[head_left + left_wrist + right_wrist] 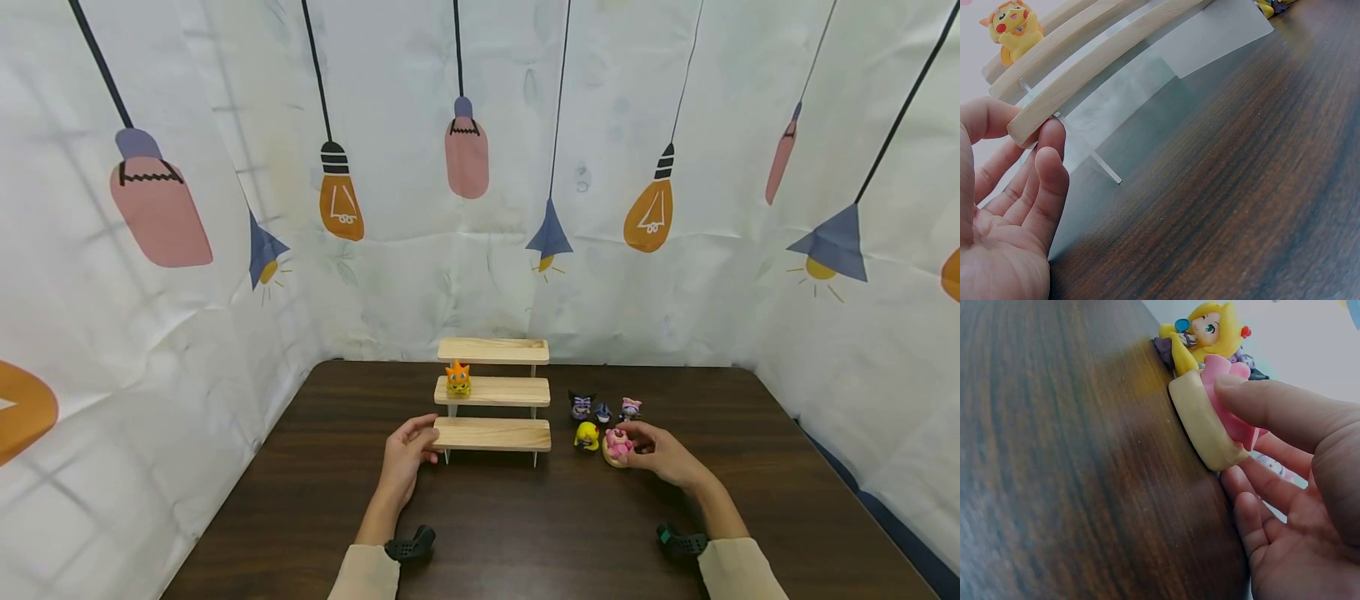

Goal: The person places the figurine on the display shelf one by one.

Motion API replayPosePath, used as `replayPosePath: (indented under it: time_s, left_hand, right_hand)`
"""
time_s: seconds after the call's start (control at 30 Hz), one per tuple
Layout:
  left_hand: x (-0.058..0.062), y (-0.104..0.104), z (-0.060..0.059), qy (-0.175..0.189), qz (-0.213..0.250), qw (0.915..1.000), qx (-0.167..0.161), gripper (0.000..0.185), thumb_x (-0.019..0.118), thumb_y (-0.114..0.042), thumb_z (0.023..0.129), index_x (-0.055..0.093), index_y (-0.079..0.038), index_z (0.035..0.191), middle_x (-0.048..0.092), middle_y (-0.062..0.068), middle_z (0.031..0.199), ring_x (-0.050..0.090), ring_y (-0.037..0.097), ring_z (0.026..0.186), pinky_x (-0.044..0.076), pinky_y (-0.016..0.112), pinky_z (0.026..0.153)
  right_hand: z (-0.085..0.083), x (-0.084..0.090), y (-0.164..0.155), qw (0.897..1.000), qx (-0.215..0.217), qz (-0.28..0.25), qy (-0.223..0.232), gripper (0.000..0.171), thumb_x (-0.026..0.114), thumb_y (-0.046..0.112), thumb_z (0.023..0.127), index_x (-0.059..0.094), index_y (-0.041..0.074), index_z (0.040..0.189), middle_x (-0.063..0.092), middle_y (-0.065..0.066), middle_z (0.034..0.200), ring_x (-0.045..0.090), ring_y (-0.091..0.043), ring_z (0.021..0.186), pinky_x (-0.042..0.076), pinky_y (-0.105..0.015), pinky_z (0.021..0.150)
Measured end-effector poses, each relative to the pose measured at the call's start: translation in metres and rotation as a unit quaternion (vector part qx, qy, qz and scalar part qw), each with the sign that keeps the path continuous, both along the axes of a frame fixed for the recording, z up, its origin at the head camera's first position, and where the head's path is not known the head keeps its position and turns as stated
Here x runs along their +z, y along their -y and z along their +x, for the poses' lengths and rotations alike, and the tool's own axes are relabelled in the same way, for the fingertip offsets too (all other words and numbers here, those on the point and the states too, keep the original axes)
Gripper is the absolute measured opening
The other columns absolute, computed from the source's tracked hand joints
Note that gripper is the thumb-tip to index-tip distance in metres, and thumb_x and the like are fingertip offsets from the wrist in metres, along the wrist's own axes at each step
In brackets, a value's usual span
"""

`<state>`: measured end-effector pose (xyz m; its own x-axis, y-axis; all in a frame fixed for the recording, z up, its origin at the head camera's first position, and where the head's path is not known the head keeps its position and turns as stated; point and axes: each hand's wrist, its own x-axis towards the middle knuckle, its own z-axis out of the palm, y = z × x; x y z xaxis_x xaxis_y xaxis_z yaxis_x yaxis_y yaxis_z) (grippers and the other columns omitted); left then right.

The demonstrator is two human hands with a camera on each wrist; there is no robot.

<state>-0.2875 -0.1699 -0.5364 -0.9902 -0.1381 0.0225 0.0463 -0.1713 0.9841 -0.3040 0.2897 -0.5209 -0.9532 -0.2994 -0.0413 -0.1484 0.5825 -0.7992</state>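
A three-step display stand with pale wooden shelves point(491, 433) and clear supports stands on the dark table. My left hand point(403, 457) pinches the left end of its lowest shelf point(1094, 75), thumb above and fingers below. A yellow Pikachu figurine point(458, 379) with an orange hood sits at the left of the middle shelf. To the right of the stand, my right hand point(663, 454) grips a pink figurine point(618, 443) on a round cream base point(1207, 425). The thumb presses on the pink part, and the base is right at the tabletop.
Beside the pink figurine is a yellow-haired figurine point(587, 436). Behind stand a black-and-purple figurine point(581, 406), a small dark blue one point(603, 412) and a pink-and-white one point(631, 408). A white curtain point(390, 308) with printed lamps surrounds the dark wooden table point(540, 525).
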Motion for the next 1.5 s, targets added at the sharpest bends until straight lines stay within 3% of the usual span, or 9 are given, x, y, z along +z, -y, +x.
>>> replayPosePath:
  time_s: [0.5, 0.83, 1.17, 1.5]
  left_hand:
    - [-0.001, 0.0, -0.001, 0.002, -0.011, 0.9999, 0.0, 0.037, 0.065, -0.007, 0.096, 0.063, 0.004, 0.131, 0.072, 0.004, 0.095, 0.064, 0.016, 0.069, 0.054, 0.025, 0.058]
    - [-0.002, 0.0, -0.001, 0.004, -0.008, 1.0, 0.002, 0.036, 0.065, -0.006, 0.096, 0.063, 0.003, 0.13, 0.072, 0.004, 0.095, 0.064, 0.016, 0.069, 0.054, 0.024, 0.058]
    - [-0.001, 0.0, -0.002, 0.005, -0.011, 0.9999, 0.003, 0.034, 0.065, -0.006, 0.096, 0.064, 0.002, 0.13, 0.072, 0.005, 0.099, 0.064, 0.016, 0.069, 0.055, 0.025, 0.058]
    - [-0.001, 0.0, -0.001, 0.004, -0.004, 1.0, 0.0, 0.035, 0.065, -0.006, 0.096, 0.064, 0.003, 0.13, 0.072, 0.003, 0.097, 0.064, 0.016, 0.068, 0.054, 0.024, 0.058]
  right_hand:
    - [0.001, 0.003, 0.0, 1.0, 0.011, -0.023, -0.018, 0.057, 0.073, 0.026, 0.095, 0.053, 0.002, 0.143, 0.057, -0.023, 0.138, 0.059, -0.026, 0.11, 0.054, -0.03, 0.086]
    - [0.002, 0.006, 0.001, 0.999, -0.019, -0.041, -0.025, 0.059, 0.073, 0.026, 0.094, 0.052, 0.001, 0.143, 0.057, -0.026, 0.14, 0.066, -0.019, 0.1, 0.056, -0.024, 0.08]
    - [0.002, 0.011, 0.002, 0.996, -0.042, -0.06, -0.042, 0.06, 0.074, 0.025, 0.094, 0.052, 0.001, 0.144, 0.056, -0.028, 0.139, 0.065, -0.024, 0.102, 0.057, -0.023, 0.08]
    - [0.005, 0.02, 0.005, 0.993, -0.039, -0.091, -0.059, 0.067, 0.075, 0.022, 0.094, 0.047, 0.0, 0.15, 0.057, -0.029, 0.137, 0.064, -0.021, 0.094, 0.058, -0.022, 0.078]
